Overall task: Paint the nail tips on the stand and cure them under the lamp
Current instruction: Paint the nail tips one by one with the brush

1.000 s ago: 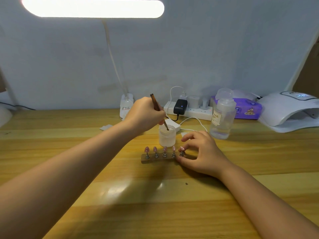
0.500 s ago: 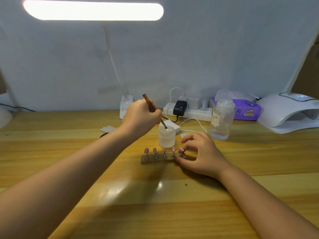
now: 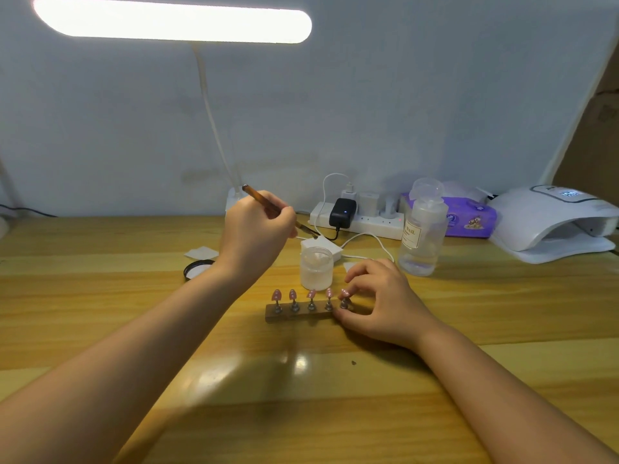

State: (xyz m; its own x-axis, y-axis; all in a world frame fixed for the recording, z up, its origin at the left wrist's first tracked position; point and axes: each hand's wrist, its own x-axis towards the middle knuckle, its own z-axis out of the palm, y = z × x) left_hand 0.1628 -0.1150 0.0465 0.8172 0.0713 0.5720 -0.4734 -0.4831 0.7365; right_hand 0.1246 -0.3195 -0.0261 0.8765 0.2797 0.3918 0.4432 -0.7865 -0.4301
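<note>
A: What carries everything?

B: A wooden table (image 3: 100,296), with a lit desk lamp (image 3: 172,20) hanging over its back edge. At the back right corner sits the white curing lamp (image 3: 549,222), its mouth facing the front.

A: And beside that?

B: Along the back edge lie a purple pack of wipes (image 3: 469,221) and a white power strip (image 3: 358,224) with a black adapter (image 3: 342,212) plugged in. A clear bottle (image 3: 423,242) with a flip cap stands just in front of the wipes.

A: Where are the hands?

B: The left hand (image 3: 253,237) is raised above the table near the middle, its fingers (image 3: 284,217) clamped on a brown brush (image 3: 264,200). The brush tip points down to the right, above and behind a small frosted jar (image 3: 316,267), apart from it. The right hand (image 3: 385,301) rests on the table, its fingers (image 3: 358,267) curled and pinching the right end of the stand (image 3: 301,313).

A: The stand itself?

B: A dark wooden bar, lying near the middle of the table just in front of the jar. Five pink nail tips (image 3: 311,294) stand upright on it in a row.

A: Anything smaller?

B: A black-rimmed lid (image 3: 197,267) lies left of the jar, partly hidden by the left wrist, with a white pad (image 3: 201,253) just behind it.
</note>
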